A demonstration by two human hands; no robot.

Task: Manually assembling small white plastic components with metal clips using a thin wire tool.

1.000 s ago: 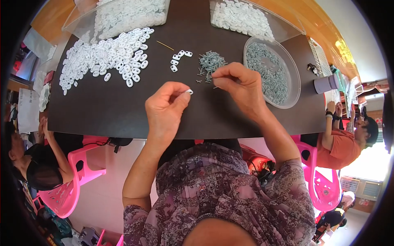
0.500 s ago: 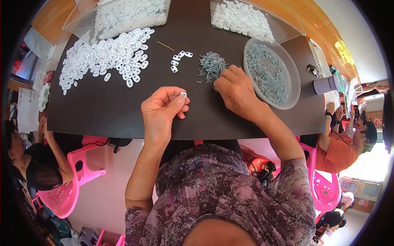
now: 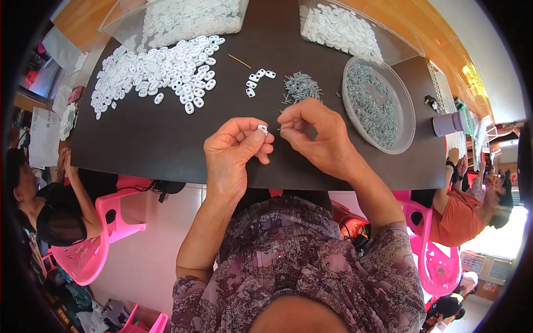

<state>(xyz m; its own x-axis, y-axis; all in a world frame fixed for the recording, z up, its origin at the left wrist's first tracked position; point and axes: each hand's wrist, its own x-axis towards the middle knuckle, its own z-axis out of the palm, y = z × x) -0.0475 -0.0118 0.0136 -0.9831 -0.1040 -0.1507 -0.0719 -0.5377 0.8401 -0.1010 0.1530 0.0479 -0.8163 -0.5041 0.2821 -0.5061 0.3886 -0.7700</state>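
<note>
My left hand [image 3: 234, 150] holds a small white plastic piece [image 3: 262, 129] between thumb and fingers, above the dark table. Just to its right, the thumb and forefinger of my right hand [image 3: 325, 136] are pinched together on what looks like a small grey screw, barely showing at the fingertips. The two hands are close but apart. Behind my right hand lies a heap of grey screws [image 3: 301, 86]. Several small white pieces [image 3: 252, 84] form a curved row beyond my left hand. White oval two-hole pieces [image 3: 166, 69] are spread in a large pile at the left.
A round clear tub [image 3: 410, 130] of screws stands right of my right hand. Two clear bins, one [image 3: 236, 22] left and one [image 3: 400, 47] right, hold white parts at the back. A thin yellowish stick [image 3: 239, 60] and a purple-grey cup [image 3: 447, 124] are on the table. People sit either side.
My right hand has come from the screw heap toward my left hand, its fingers pinched. My left hand still grips the white piece. The whole view has shifted slightly.
</note>
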